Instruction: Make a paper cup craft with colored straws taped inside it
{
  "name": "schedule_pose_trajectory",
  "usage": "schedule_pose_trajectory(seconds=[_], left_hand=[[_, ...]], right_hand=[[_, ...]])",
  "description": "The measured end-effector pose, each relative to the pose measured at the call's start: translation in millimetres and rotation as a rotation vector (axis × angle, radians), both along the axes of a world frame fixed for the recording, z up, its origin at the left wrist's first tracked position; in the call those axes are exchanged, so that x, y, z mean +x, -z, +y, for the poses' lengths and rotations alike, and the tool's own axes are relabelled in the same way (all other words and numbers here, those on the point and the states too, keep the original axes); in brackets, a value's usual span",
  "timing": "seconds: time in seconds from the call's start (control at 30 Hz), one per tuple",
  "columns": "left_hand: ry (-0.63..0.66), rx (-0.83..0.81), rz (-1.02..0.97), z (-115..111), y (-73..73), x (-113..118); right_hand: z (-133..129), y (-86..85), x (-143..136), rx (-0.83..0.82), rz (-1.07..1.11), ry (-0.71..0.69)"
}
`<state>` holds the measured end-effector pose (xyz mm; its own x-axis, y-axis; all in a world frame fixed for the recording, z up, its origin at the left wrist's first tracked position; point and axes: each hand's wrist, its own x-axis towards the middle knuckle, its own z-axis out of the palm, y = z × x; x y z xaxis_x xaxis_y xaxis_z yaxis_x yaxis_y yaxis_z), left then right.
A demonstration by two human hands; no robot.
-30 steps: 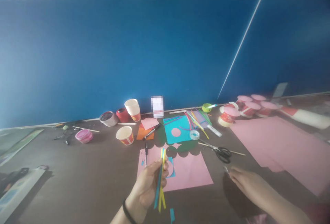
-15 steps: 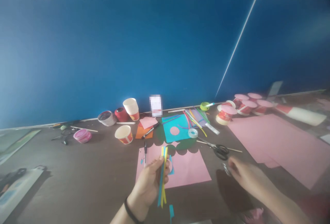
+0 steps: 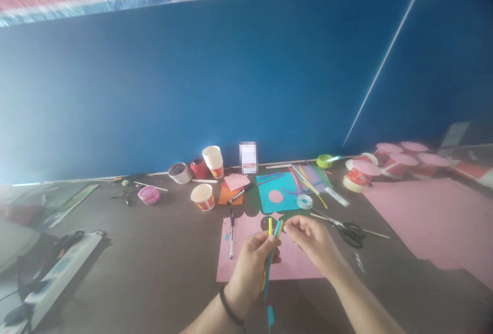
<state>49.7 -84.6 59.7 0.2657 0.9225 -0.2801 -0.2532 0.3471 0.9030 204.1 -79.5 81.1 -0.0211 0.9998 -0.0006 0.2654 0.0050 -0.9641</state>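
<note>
A blue wall (image 3: 173, 93) backs the bench (image 3: 146, 262), which runs out of view at the lower edge. The large pink sheet (image 3: 435, 221) is cut off at the right, and the smaller pink sheet (image 3: 296, 268) is partly covered by both hands. At the lower left, the white power strip (image 3: 73, 264) is cropped. The left hand (image 3: 252, 264) has its grip closed around a few narrow yellow and blue strips (image 3: 277, 229), above the smaller sheet; fingers hide their middles, leaving the count unclear. The right hand (image 3: 316, 239) has its fingertips drawn together at the strips' upper ends; whether that grip has hold of one cannot be told. The strips' long axis runs nearly upright in view, upper ends pointing away from the person, leaning slightly right. Printing on the paper cup (image 3: 202, 198) is unreadable, and a small white card (image 3: 247, 157) is pixelated.
</note>
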Motion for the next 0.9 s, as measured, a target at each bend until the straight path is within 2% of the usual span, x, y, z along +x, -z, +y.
schedule_pose_trajectory(seconds=[0.17, 0.27, 0.5, 0.7, 0.83, 0.9], left_hand=[[-0.087, 0.198, 0.139, 5.0, 6.0, 0.0], [-0.130, 0.226, 0.154, 7.5, 10.5, 0.5], [0.078, 0.109, 0.139, 10.6, 8.6, -3.6], [0.139, 0.089, 0.084, 10.7, 9.8, -8.1], [0.136, 0.115, 0.092, 8.2, 8.9, -9.6], [0.133, 0.063, 0.039, 7.5, 8.4, -10.1]], right_hand=[[14.7, 3.0, -12.5, -0.025, 0.011, -0.013], [17.4, 3.0, -17.8, -0.037, 0.006, -0.020], [21.4, 1.1, -15.4, -0.083, 0.071, -0.133], [23.9, 4.6, -10.5, -0.110, 0.077, -0.202], [24.6, -0.5, -9.9, -0.124, 0.101, -0.260], [25.1, -4.6, -9.3, -0.137, 0.093, -0.279]])
